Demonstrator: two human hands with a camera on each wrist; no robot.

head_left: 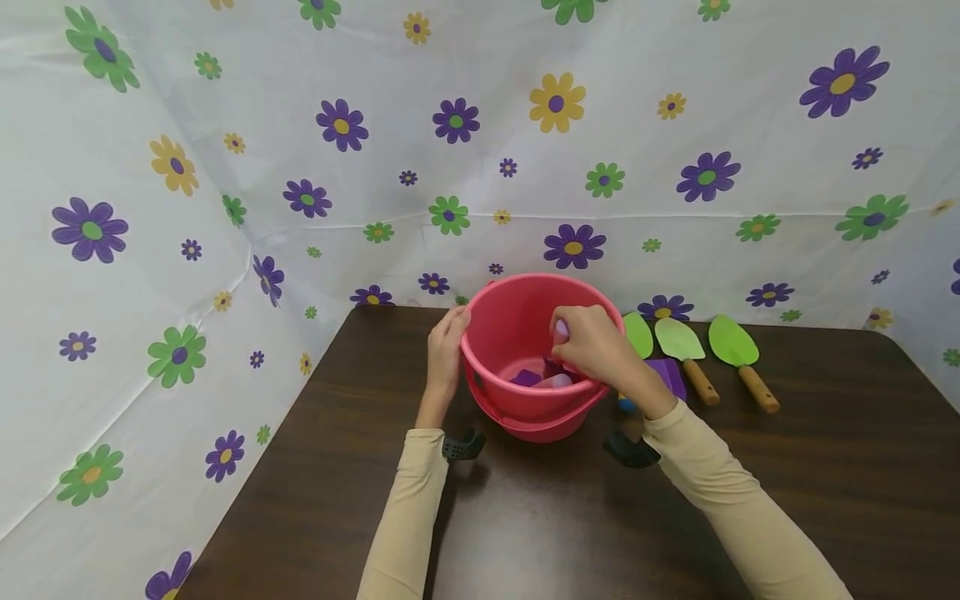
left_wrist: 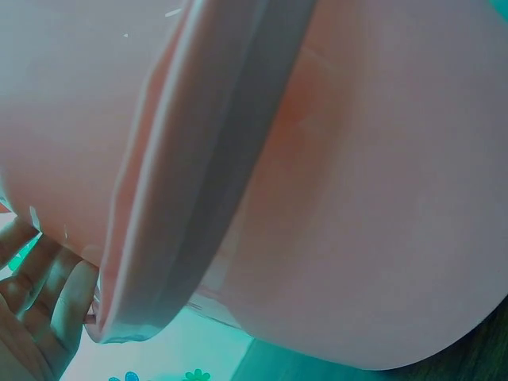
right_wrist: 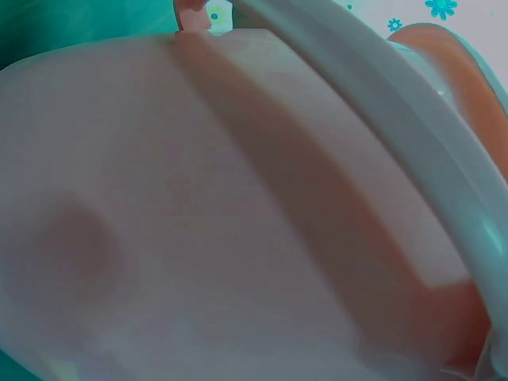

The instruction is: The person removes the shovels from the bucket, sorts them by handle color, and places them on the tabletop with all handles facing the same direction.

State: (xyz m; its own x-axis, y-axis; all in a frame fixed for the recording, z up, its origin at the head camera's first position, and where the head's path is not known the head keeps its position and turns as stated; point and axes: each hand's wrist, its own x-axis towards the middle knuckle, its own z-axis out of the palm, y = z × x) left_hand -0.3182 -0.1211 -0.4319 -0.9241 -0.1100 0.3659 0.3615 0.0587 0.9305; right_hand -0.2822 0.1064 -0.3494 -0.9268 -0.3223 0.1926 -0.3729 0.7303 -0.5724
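A pink bucket (head_left: 540, 417) stands upright on the dark table, its handle hanging down along the front. My left hand (head_left: 446, 350) holds the bucket's left rim; the left wrist view shows its fingers (left_wrist: 73, 305) at the rim's edge. Over the bucket's right side, my right hand (head_left: 592, 337) reaches in and grips a light purple handle (head_left: 561, 332), whose lower end is hidden. At the bottom lie a dark purple piece (head_left: 527, 377) and another light purple handle end (head_left: 560, 381). The bucket's wall (right_wrist: 159, 198) fills most of the right wrist view.
Right of the bucket, several green leaf-shaped trowels (head_left: 733, 340) with wooden handles lie on the table (head_left: 847, 400). A purple tool (head_left: 670, 377) lies partly behind the right forearm. A flowered white cloth (head_left: 480, 167) hangs behind the table and along its left side.
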